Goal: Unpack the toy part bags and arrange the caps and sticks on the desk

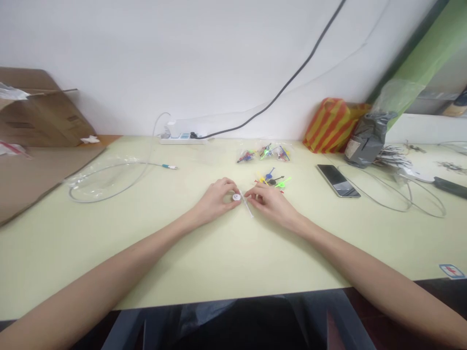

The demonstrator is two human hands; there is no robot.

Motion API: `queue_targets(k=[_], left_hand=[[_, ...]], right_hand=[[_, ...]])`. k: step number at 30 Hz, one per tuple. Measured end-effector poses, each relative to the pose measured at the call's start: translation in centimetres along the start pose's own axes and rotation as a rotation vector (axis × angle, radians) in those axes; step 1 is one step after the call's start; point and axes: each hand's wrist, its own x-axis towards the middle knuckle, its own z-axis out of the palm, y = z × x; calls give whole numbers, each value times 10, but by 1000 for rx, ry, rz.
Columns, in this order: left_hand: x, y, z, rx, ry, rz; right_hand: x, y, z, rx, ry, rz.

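So my left hand (216, 199) has a little white disc (236, 197) pinched between thumb and fingers, just above the tabletop or on it, can't tell which. My right hand (270, 201) is curled, fingertips right by the top end of a skinny white stick (247, 206) that sits between my hands, just beside the disc. Can't tell if I'm actually gripping the stick or if it's joined to the disc.

Right past my right hand there's a loose pile of colored plastic pieces (272, 181) in blue, yellow, black, green and red. Behind those, clear baggies (265, 152) with more colorful bits. Phone (338, 181) is lying off to the right, power strip (183, 140) against the wall, cardboard box (40, 114) over on the far left.
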Motion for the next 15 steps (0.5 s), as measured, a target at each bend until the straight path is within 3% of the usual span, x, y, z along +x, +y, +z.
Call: queue_targets(k=[7, 15], left_hand=[[-2, -5, -16, -96, -145, 38], [-1, -2, -17, -162, -175, 74]], right_hand=[[2, 2, 5, 2, -58, 2], [5, 6, 8, 39, -47, 44]])
